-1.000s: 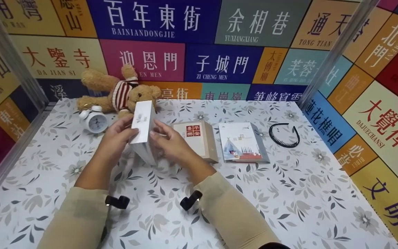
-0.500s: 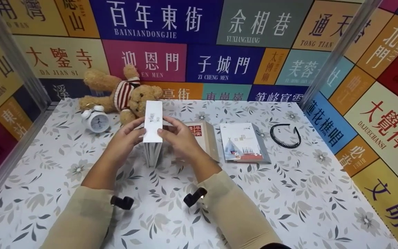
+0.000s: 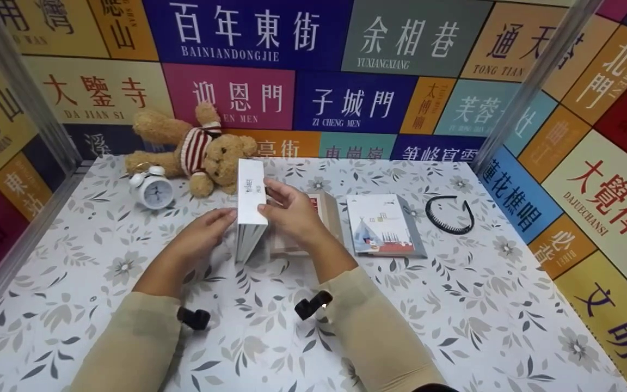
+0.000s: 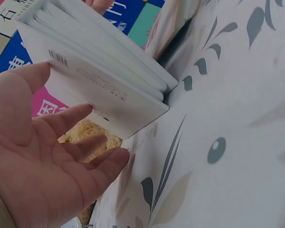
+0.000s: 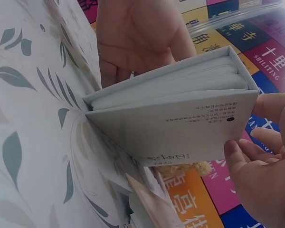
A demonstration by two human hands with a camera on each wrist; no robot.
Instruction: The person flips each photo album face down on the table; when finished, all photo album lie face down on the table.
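A white hardcover book (image 3: 251, 196) stands on the table, spine up, its pages slightly fanned below; it leans toward my right hand. My right hand (image 3: 297, 215) holds it near the spine, with thumb at the spine edge and fingers against the printed right cover (image 5: 180, 128). On the other side, my left hand (image 3: 199, 234) has its fingers stretched out, fingertips at the cover with the barcode (image 4: 97, 90); contact of every finger is hard to tell. Behind my right hand lies a beige book (image 3: 332, 218), partly hidden.
A teddy bear (image 3: 199, 149) lies behind the standing book, beside a white alarm clock (image 3: 153, 188). Farther right are a tent-picture book (image 3: 381, 223) and a black headband (image 3: 449, 215). Walls with printed signs (image 3: 357, 100) close off the back and sides.
The book has turned from slanted to nearly straight, moved right, then tilted toward my right hand. My left hand's fingers have loosened and drawn back from the spine.
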